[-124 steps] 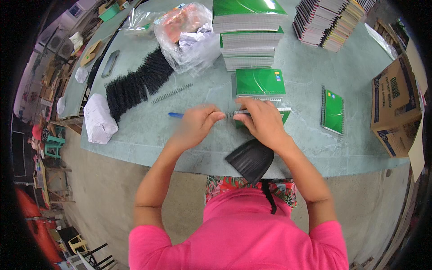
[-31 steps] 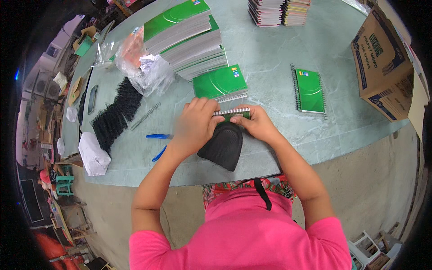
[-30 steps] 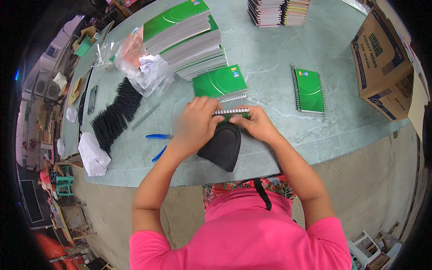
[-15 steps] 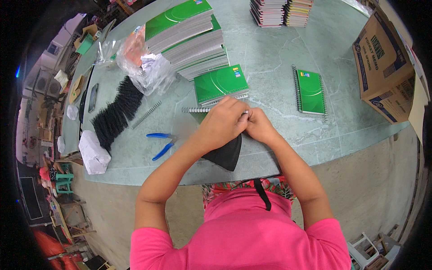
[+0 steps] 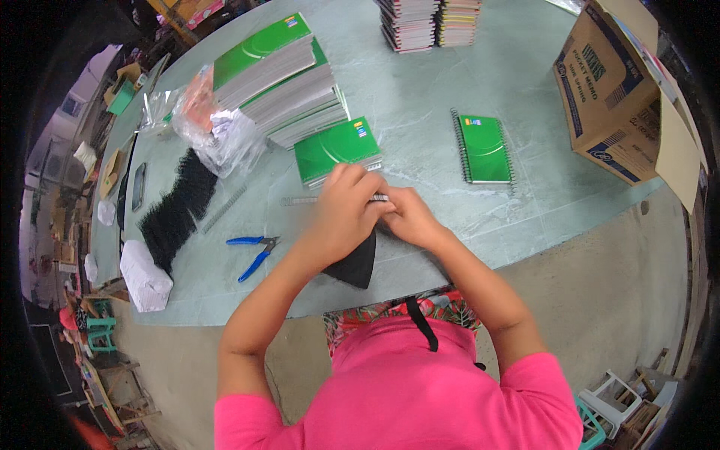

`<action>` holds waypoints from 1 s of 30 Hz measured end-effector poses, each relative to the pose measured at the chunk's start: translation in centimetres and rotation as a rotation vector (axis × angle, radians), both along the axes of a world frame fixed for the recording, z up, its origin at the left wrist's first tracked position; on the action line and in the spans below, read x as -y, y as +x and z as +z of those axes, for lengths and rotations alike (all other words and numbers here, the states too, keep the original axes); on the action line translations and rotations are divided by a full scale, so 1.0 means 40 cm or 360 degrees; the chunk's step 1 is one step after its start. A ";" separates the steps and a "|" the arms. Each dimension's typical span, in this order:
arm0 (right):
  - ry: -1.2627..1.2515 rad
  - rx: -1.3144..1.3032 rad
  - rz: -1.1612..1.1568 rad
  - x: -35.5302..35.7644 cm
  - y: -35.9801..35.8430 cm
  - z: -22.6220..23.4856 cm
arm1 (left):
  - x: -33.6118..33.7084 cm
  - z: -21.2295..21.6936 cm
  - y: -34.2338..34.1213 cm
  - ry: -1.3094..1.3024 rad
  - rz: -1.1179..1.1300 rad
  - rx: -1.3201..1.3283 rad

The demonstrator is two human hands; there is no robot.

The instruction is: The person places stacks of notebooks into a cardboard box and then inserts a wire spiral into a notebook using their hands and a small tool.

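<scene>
Since a second ago, left hand has slid right along the pad to meet right hand. Both hands nearly closed, fingers curled, gripping the pad at its right end; exact fingertip contact hidden. Pad is over the tabletop, mostly covered by left hand, coil sticking out left. Black wedge just below the hands. Blue cutters lie left, handles spread. Green stack just beyond; bound notebook well right.

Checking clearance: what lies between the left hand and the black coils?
Head view: a loose spring beside the black coils, then a spiral's end jutting past the left hand.
</scene>
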State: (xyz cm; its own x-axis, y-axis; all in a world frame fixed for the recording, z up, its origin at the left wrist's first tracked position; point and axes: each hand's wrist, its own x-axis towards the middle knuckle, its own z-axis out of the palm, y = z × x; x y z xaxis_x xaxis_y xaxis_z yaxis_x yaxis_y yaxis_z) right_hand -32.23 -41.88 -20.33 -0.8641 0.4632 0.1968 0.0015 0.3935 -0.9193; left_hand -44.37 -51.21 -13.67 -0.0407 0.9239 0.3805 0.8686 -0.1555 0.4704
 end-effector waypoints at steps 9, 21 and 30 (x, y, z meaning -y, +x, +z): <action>0.1387 0.0594 -0.0920 -0.251 0.289 0.009 | 0.082 0.049 -0.071 0.0342 0.0409 -0.0126; 0.1385 0.0873 -0.0722 -0.203 0.295 -0.034 | 0.146 -0.005 -0.130 0.0179 0.0368 -0.0162; 0.1434 0.0058 -0.0291 -0.120 0.011 0.047 | 0.387 -0.193 -0.514 -0.0486 0.1370 -0.0744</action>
State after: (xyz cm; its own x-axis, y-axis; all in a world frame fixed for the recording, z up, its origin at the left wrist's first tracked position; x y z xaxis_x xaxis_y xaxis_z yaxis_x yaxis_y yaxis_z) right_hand -31.80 -37.10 -18.43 -0.8054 0.2780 0.5235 0.1572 0.9518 -0.2636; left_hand -64.93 -66.71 -21.40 -0.6434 0.7117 0.2820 0.7358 0.6766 -0.0286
